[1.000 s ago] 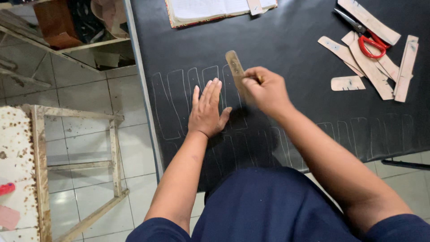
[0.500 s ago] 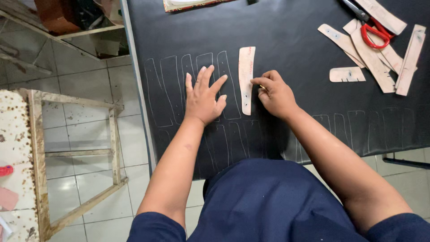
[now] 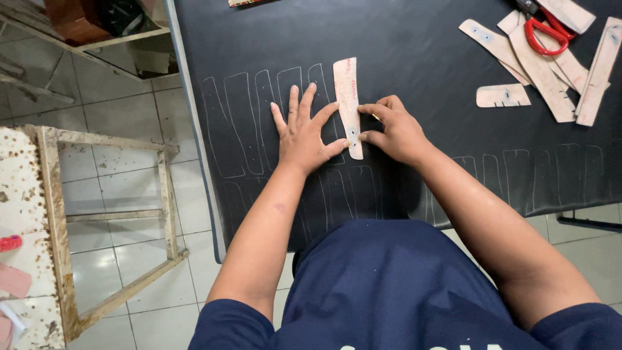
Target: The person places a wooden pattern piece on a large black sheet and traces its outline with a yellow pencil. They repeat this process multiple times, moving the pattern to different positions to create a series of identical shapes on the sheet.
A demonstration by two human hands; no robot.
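Nearest the camera sat the person's lap in a dark blue garment point(image 3: 389, 291), pressed against the near edge of the worktop, which was covered by a black sheet point(image 3: 414, 58) marked with pale traced outlines point(image 3: 243, 123). Just beyond that edge the left hand point(image 3: 303, 135) lay flat on the sheet, fingers spread and empty, its thumb touching the lower end of a long tan cardboard template point(image 3: 348, 104). The right hand point(image 3: 395, 128) was bunched against the template's right side, fingertips pinched together near its lower half; whether they gripped a marking tool I could not tell. The template lay flat, running from near the hands toward the far edge, just right of the last traced outline.

The risk I judged here: only the template's lower end was pinned, so a stroke along its upper edge could swing it and smear or double the line, or overlap the neighbouring outline.

Toward the far right corner lay a scatter of other cardboard templates point(image 3: 502, 96) with red-handled scissors point(image 3: 547, 32) on top. Left of the worktop stood a worn wooden frame point(image 3: 165, 194) on the tiled floor
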